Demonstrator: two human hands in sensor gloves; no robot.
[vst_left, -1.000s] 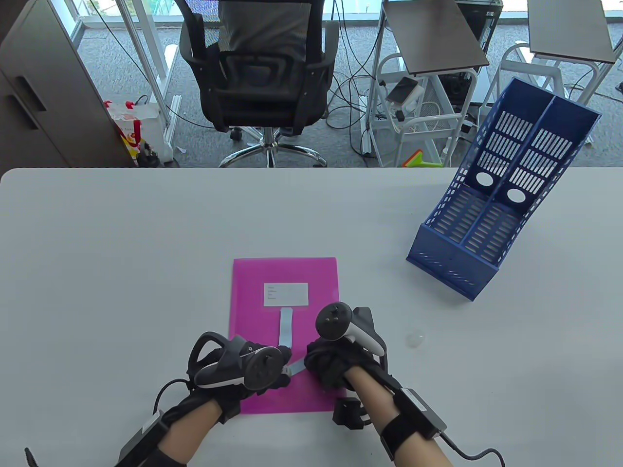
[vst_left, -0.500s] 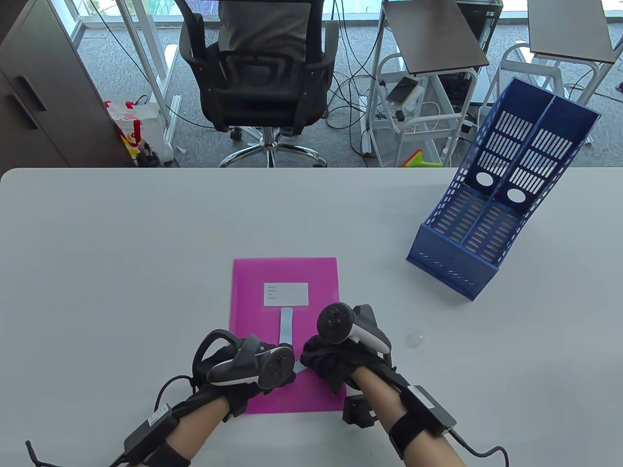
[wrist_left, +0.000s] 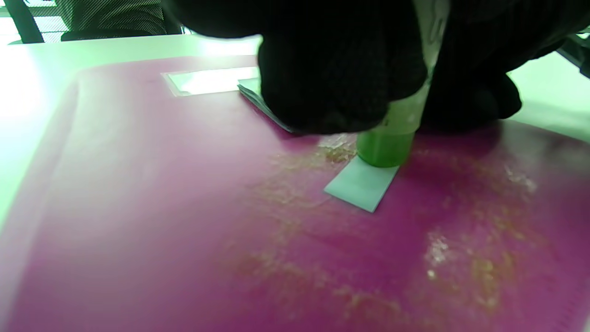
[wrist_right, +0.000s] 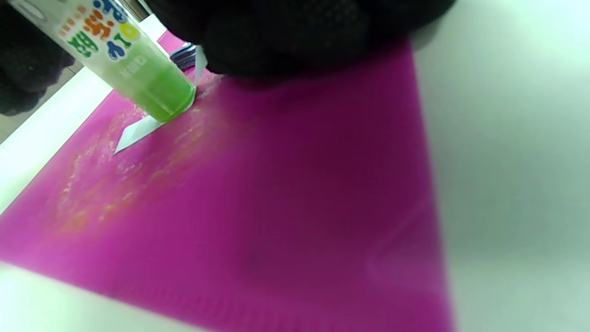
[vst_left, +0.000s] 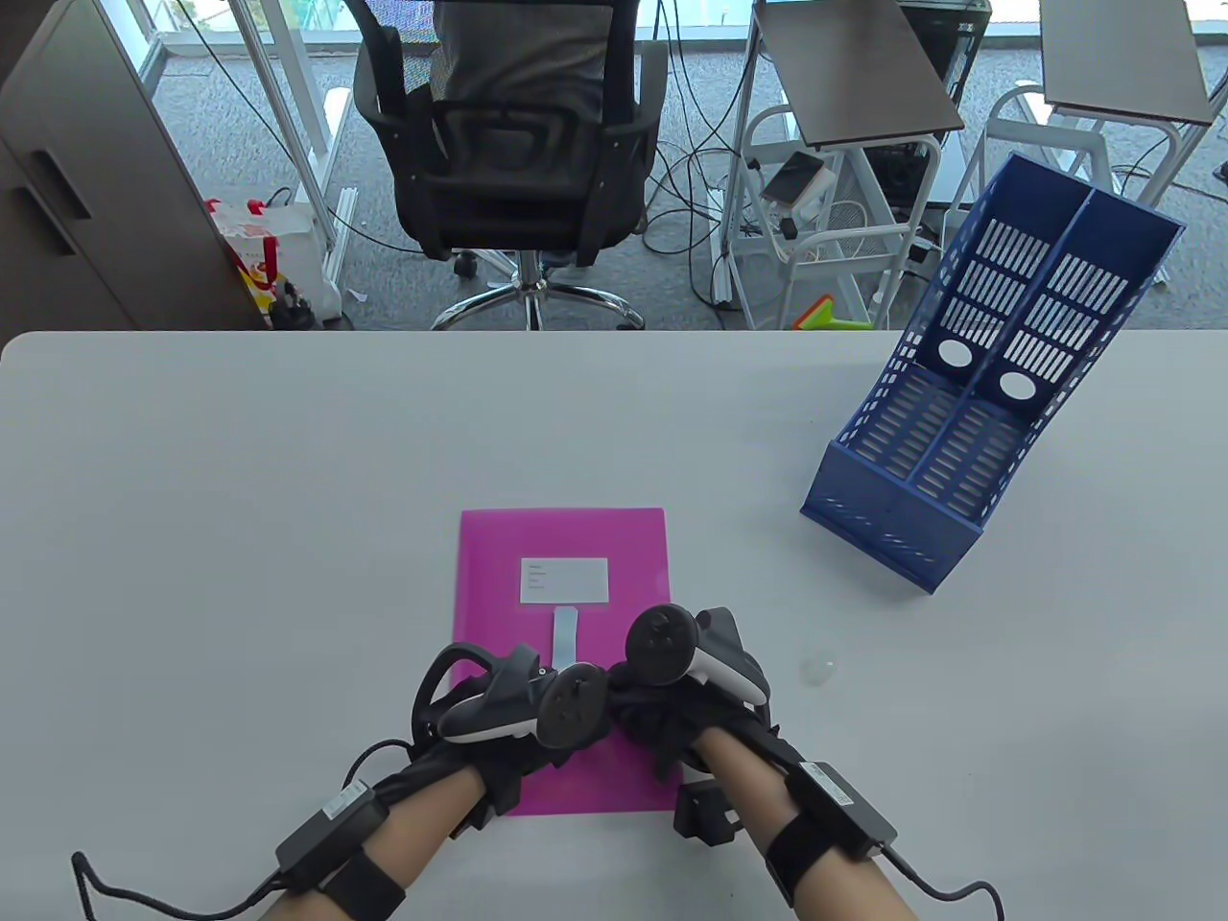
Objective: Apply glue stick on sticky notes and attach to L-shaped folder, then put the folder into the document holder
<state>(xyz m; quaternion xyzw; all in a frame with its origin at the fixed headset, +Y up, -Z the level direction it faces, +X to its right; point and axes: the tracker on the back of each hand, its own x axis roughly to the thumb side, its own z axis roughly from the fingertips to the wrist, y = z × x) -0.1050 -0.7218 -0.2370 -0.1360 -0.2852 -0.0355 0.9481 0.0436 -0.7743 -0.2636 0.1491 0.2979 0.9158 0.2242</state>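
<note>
Table (vst_left: 288, 460), pale grey, seen from above; behind it an office chair (vst_left: 508, 144). At its right side stands the blue holder (vst_left: 969, 422), two compartments, leaning back, well apart from the hands. The magenta folder (vst_left: 595, 547) lies flat near the front edge, bearing a white label (vst_left: 564, 580) with a pale blue strip (vst_left: 564, 635) just below it. Dried glue smears (wrist_left: 295, 193) mark the folder surface in the left wrist view. A small clear cap-like object (vst_left: 819, 668) lies on the table to the right of the folder.

Left hand (vst_left: 523, 715) and right hand (vst_left: 672, 705) meet over the lower half of the folder, trackers nearly touching. The right hand's fingers are curled around the glue stick (wrist_right: 124, 60), a tube with a printed white label and a green end, held tilted. Its green tip presses on a pale blue note (wrist_left: 362, 184) lying on the folder. In the left wrist view a dark gloved fingertip (wrist_left: 336, 83) of the left hand bears down on the note just beside the tip; how far the other left fingers are curled cannot be told.
</note>
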